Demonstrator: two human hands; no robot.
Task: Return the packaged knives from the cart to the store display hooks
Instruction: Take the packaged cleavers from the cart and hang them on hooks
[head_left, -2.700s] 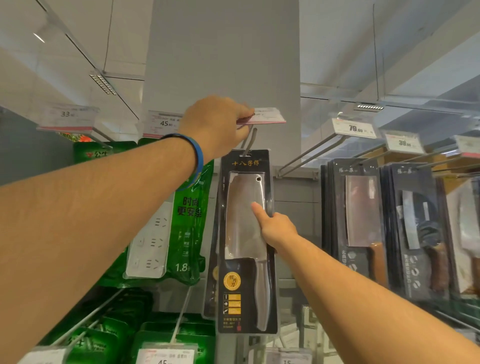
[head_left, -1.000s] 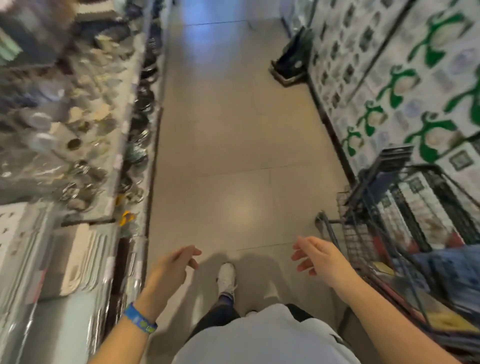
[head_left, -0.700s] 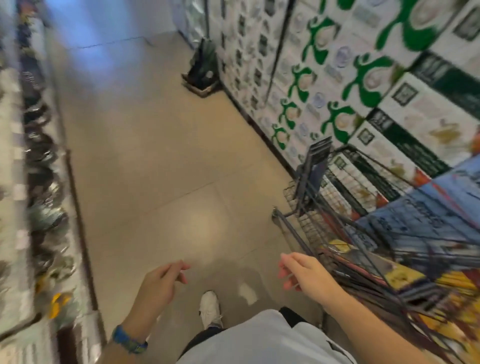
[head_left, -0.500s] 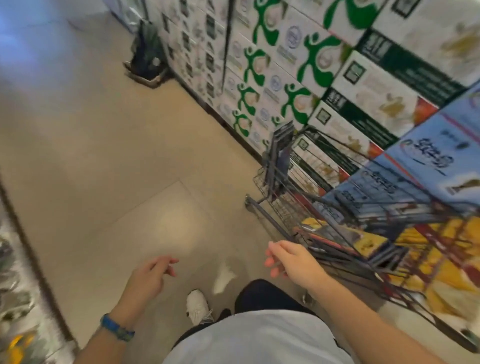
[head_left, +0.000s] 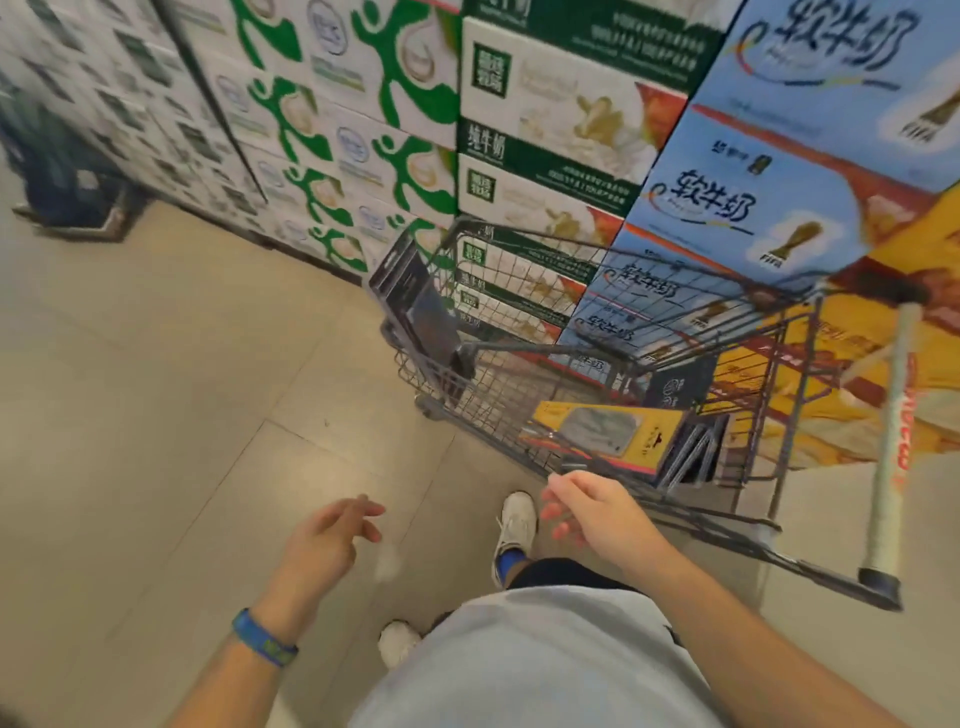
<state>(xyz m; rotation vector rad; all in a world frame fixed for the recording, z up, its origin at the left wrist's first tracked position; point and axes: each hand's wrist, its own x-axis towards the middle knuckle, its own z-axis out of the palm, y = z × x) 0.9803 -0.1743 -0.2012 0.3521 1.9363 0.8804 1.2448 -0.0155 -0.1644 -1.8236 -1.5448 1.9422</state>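
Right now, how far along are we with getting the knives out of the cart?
Done: nothing this view can confirm; no display hooks are in sight. In hand: nothing, left hand and right hand are both empty, the right nearest the cart. Left: a yellow knife package lies in the cart, a dark package stands at its far end, others stand beside the yellow one.

This is a shop aisle: printed milk cartons (head_left: 545, 119) stacked wall-high fill the top of the frame, a wire shopping cart (head_left: 597, 374) holding packaged goods stands at centre right, and pale floor tiles (head_left: 156, 415) spread across the left.
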